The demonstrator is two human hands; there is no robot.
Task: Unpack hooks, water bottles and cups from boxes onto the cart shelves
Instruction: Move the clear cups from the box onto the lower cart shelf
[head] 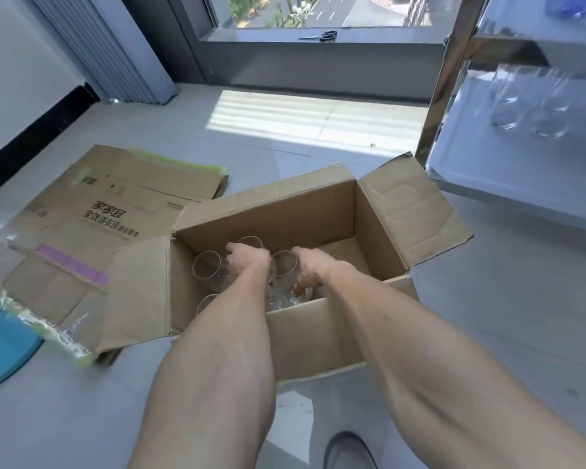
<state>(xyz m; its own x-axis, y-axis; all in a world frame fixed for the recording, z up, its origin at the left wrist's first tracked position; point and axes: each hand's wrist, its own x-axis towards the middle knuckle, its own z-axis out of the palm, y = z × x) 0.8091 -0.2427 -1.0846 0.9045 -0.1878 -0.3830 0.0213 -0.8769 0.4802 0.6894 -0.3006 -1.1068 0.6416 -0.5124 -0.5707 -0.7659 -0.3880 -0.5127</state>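
1. We see an open cardboard box [313, 328] on the pale floor, its flaps spread outward, with both bare forearms reaching down into it.
2. Several clear glass cups [206, 267] stand upright inside the box, grouped toward its left half; the right part of the box bottom shows bare cardboard.
3. Our left hand [247, 262] is down among the cups with fingers curled; it seems to grip a cup, though which one we cannot tell.
4. Our right hand [310, 267] curls around the cup with the round rim [285, 262] just beside it, fingertips down behind the box's near wall.
5. On the cart shelf [508, 170] at the right, blurred clear cups [528, 106] already stand together.
6. A flattened printed carton [115, 204] lies on the floor left of the box.
7. Black-handled scissors [322, 36] rest on the window ledge.
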